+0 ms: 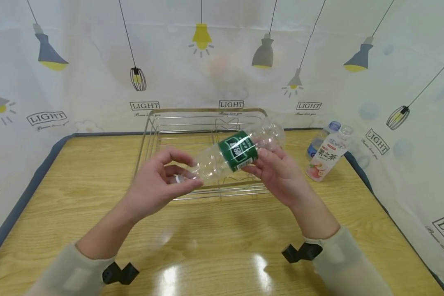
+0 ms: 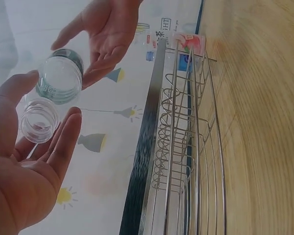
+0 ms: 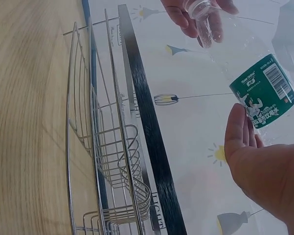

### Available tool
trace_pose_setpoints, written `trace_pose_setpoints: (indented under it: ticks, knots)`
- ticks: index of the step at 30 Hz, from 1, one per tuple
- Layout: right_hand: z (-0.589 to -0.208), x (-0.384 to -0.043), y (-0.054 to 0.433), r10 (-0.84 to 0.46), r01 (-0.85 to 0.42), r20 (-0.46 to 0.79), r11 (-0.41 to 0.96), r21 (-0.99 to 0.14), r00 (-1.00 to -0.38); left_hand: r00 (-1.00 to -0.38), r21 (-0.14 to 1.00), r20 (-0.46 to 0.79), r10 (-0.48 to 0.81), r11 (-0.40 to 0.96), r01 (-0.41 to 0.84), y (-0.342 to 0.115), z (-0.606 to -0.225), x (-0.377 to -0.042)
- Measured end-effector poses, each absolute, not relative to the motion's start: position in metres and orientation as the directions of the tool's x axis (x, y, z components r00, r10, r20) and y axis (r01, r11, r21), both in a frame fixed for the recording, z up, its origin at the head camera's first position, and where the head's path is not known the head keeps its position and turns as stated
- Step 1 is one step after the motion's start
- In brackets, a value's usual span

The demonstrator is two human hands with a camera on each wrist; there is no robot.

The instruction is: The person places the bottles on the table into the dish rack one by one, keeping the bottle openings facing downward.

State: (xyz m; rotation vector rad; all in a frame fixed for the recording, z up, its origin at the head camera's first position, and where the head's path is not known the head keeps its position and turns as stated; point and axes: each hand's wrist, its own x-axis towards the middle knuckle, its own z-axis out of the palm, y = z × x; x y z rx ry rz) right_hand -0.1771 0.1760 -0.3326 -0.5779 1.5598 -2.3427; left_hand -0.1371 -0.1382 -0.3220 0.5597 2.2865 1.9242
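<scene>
A person grips a clear plastic bottle (image 1: 238,151) in both hands, the left hand (image 1: 151,181) with fingers curled about its neck and the right hand (image 1: 281,174) holding it beside the green label. The bottle is tilted, neck lower, above a wire rack (image 1: 207,109) on a wooden surface (image 1: 214,230). At right, a fruit-tea bottle (image 1: 324,158) stands near a blue-capped bottle (image 1: 315,144).

A clear, green-labelled bottle (image 1: 238,151) slants, held between left hand (image 1: 153,180) and right hand (image 1: 283,174).
</scene>
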Motion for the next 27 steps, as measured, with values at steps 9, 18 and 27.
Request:
trace_pose_setpoints:
  ticks: [9, 18, 27]
  knots:
    - [-0.3286, -0.1768, 0.1721, -0.385, 0.053, 0.065, -0.289, -0.956, -0.92, -0.927, 0.966, 0.13, 0.352, 0.166, 0.198, -0.1354, -0.3247, -0.1378]
    - [-0.3252, -0.182, 0.1692, -0.373, 0.031, 0.077, -0.275, -0.961, -0.924, -0.925, 0.962, 0.11, 0.363, 0.196, 0.191, -0.1325, -0.327, -0.1375]
    - [-0.323, -0.1838, 0.1669, -0.367, 0.031, 0.08, -0.287, -0.957, -0.927, -0.924, 0.949, 0.114, 0.365, 0.234, 0.209, -0.1349, -0.3249, -0.1396]
